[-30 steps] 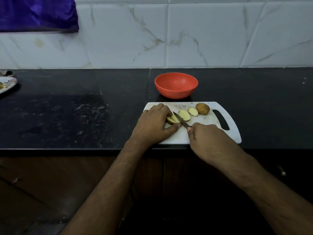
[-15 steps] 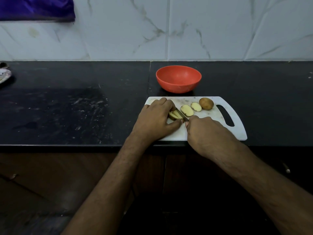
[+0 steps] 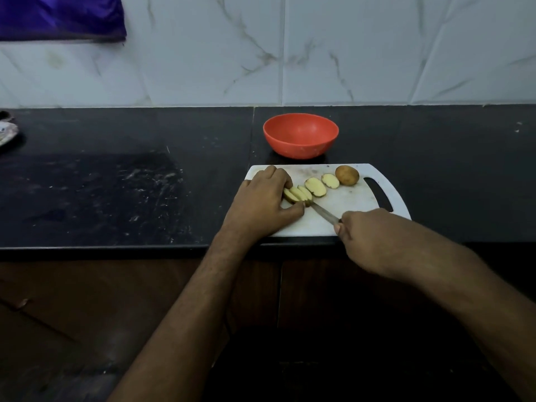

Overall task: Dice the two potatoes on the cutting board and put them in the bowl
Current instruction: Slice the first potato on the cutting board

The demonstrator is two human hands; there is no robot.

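A white cutting board [image 3: 348, 204] lies at the counter's front edge. My left hand [image 3: 261, 204] holds a row of upright potato slices [image 3: 297, 194] between fingers and thumb. Two cut slices lie flat to their right, a large slice [image 3: 315, 187] and a small slice [image 3: 330, 180]. A whole brown potato [image 3: 347, 175] sits near the board's handle slot. My right hand [image 3: 368, 239] grips a knife [image 3: 324, 213] whose blade tip touches the held slices. An orange bowl [image 3: 300, 134], with nothing visible inside, stands just behind the board.
The black stone counter [image 3: 116, 184] stretches left and right. A patterned plate [image 3: 7, 133] shows at the far left edge. A purple cloth [image 3: 58, 15] hangs on the tiled wall at top left. Dark cabinet fronts lie below the counter.
My right hand has drawn back toward the front right, pulling the knife out so more of the blade shows. The held slices now stand separated. The camera shifted slightly.
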